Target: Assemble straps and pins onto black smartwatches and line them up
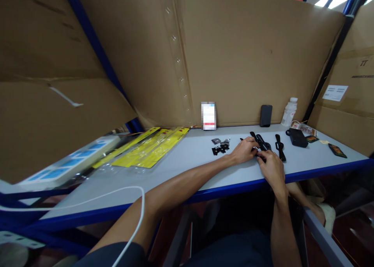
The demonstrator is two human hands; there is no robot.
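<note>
Both my hands meet over the right half of the grey table, fingertips close together. My left hand (246, 150) is closed, its thumb and fingers pinched at a small dark piece mostly hidden by the fingers. Just to its right, my right hand (272, 166) curls its fingers toward the same spot. Long black strap-like parts (263, 143) lie right behind the fingers. A similar black part (279, 147) with a wider middle lies to the right. Left of my hands is a loose group of small black pieces (221, 147).
Yellow-backed clear packets (157, 148) and a white box with blue patches (70, 160) lie left. A lit screen (208, 117), dark phone (265, 115) and bottle (289, 113) stand at the back. A black case (298, 137) lies right. A white cable (142, 204) crosses my left arm.
</note>
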